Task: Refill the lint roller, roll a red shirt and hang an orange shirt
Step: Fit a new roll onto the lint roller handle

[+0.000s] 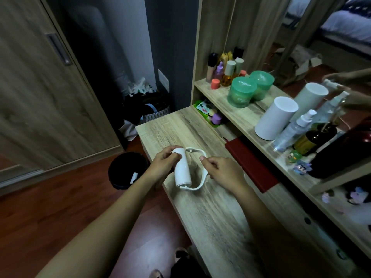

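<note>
gripping the white paper roll (180, 169), the left hand (162, 164) closes around it above the pale wooden table (210, 217). the right hand (222, 171) pinches the white plastic roller frame (202, 177).

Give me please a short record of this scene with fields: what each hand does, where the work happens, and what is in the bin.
left hand: grips the white roll of the lint roller
right hand: pinches the white handle frame
fit: near end of roll on frame, far end seems free
surface: wooden desk
bin: black bin on the floor, a white tube inside
</note>
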The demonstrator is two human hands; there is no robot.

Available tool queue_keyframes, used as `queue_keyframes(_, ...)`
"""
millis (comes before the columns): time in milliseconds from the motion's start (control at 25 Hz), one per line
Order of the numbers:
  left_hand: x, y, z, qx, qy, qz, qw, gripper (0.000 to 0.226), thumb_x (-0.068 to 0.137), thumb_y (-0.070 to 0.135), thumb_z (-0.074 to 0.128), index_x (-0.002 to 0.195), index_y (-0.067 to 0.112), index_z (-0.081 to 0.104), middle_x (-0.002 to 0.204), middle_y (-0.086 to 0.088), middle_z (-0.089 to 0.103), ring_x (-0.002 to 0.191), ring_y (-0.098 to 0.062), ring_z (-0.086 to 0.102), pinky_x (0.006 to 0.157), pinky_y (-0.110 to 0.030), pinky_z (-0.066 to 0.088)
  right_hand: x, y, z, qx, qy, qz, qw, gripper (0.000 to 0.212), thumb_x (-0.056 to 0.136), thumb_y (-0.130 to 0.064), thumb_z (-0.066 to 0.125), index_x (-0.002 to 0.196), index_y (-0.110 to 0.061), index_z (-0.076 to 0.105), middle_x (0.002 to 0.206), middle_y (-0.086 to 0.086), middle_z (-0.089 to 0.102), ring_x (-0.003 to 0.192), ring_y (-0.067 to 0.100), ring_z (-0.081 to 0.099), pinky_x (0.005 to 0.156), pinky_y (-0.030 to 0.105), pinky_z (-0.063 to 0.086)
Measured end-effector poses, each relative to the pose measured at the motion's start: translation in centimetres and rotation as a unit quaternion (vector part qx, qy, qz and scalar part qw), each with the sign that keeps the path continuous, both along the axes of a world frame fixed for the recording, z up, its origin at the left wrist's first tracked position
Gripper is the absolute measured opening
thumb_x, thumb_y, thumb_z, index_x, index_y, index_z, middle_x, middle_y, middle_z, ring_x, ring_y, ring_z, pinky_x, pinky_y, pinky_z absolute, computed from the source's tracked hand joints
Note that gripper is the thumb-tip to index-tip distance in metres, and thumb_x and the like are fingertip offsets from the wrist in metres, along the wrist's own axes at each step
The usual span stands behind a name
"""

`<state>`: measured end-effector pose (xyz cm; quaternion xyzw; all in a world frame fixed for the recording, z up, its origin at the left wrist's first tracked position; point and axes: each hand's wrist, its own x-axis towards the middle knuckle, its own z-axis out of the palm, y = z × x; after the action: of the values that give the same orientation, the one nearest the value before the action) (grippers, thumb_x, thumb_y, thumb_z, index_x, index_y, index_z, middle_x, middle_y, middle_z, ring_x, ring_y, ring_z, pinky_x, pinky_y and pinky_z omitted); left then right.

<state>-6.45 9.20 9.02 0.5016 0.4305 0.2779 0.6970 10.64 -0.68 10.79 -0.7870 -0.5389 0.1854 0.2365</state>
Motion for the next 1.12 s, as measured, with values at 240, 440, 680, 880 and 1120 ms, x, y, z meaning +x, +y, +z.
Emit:
queue_keyframes(240,1.3,-1.3,0.9,0.028,0.035,-0.013,0.999,0.03,0.083,0.016,0.062,0.102,0.036,0.051,0.091,-0.009,0.059,0.07,-0.013,0.063,0.055,-0.026,0.05,-0.3,0.2,-0.4,0.011,-0.026,-0.019,0.999,0.054,0.086,-0.064,0.032,0.067,-0.021,0.06,0.063,-0.001,0.067,0.066,0.015,0.064,0.062,0.032,0.048)
queue_keyframes(440,2.3,-2.4,1.2,0.101,0.14,0.053,0.984,0.054,0.064,0.019,0.071,0.101,0.037,0.035,0.083,-0.008,0.058,0.067,-0.024,0.06,0.061,-0.035,0.054,-1.9,0.4,-0.7,0.009,-0.06,-0.056,0.997,0.05,0.09,-0.057,0.031,0.069,-0.019,0.057,0.073,0.004,0.069,0.075,0.028,0.062,0.057,0.03,0.033)
queue_keyframes(680,2.1,-2.4,1.4,0.144,0.174,0.063,0.972,0.054,0.065,0.012,0.069,0.091,0.041,0.032,0.078,-0.002,0.055,0.061,-0.018,0.056,0.043,-0.018,0.044,-3.4,0.1,-0.7,0.039,-0.062,-0.091,0.993,0.051,0.093,-0.052,0.032,0.072,-0.016,0.061,0.073,0.008,0.07,0.072,0.031,0.062,0.055,0.031,0.031)
queue_keyframes(880,1.5,-2.4,2.3,0.2,0.183,0.05,0.961,0.053,0.067,0.013,0.068,0.094,0.041,0.032,0.078,0.007,0.051,0.064,-0.01,0.053,0.042,-0.01,0.037,-4.0,0.9,-0.1,0.055,-0.071,-0.076,0.993,0.051,0.095,-0.05,0.03,0.077,-0.015,0.062,0.076,0.01,0.07,0.075,0.033,0.062,0.058,0.034,0.035)
queue_keyframes(1120,1.3,-2.3,3.1,0.225,0.195,0.033,0.954,0.051,0.069,0.013,0.066,0.098,0.036,0.032,0.076,0.005,0.049,0.061,-0.012,0.051,0.044,-0.018,0.037,-4.1,1.3,0.3,0.061,-0.05,-0.088,0.993,0.053,0.094,-0.052,0.029,0.078,-0.016,0.065,0.078,0.008,0.071,0.078,0.03,0.063,0.059,0.033,0.035)
